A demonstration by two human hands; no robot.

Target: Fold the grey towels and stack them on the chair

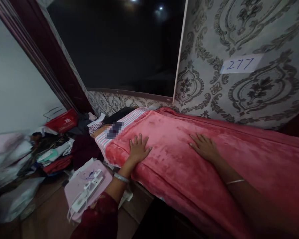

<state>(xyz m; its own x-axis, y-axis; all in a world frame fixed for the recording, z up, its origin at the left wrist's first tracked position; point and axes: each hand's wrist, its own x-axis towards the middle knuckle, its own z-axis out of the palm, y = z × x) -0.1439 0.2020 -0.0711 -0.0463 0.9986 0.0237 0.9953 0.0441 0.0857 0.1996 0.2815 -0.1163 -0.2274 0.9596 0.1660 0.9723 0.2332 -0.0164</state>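
Note:
A pink-red fleece blanket [214,156] lies spread over a raised surface along the patterned wall. My left hand [139,148] rests flat on it near its left end, fingers spread. My right hand [203,146] also lies flat on the blanket, further right, fingers stretched out. Neither hand holds anything. A striped cloth [129,121] shows under the blanket's left end. Each wrist wears a bangle.
A pink board [82,189] with a white power strip [88,192] lies on the floor at the lower left. Piled clothes [54,152] and a red basket [62,121] fill the left side. A paper label reading 277 [240,63] is on the wall beside a large dark screen [124,46].

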